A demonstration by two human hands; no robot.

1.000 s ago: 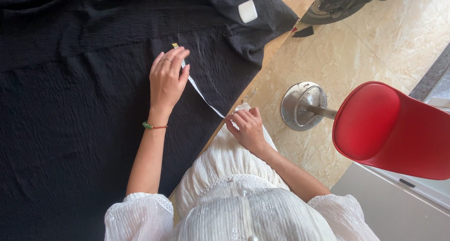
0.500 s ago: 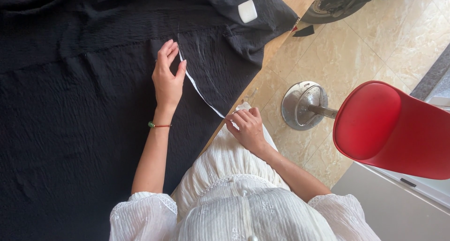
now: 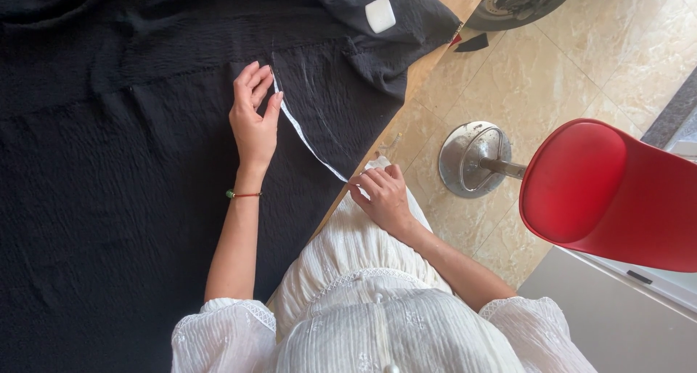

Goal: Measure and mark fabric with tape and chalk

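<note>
Head view, looking steeply down from close above.

Facing the bench (image 3: pixel 425 72) edge under black cloth (image 3: pixel 109 199) at left, taking in both forearms, the white blouse (image 3: pixel 377 329) at bottom, tiled floor (image 3: pixel 581 61) and red stool (image 3: pixel 610 191) at right.

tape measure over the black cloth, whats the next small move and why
Probably press the left hand flat to pin the far end, since the white tape measure runs taut across the black fabric to the right hand at the table's edge, ready for a reading.

Matt, crinkled black cloth (image 3: pixel 109 199) covers the wooden tabletop (image 3: pixel 428 75). The red plastic stool seat (image 3: pixel 610 191) is glossy on a shiny metal base (image 3: pixel 472 159). The stone floor (image 3: pixel 581 68) gleams.
</note>
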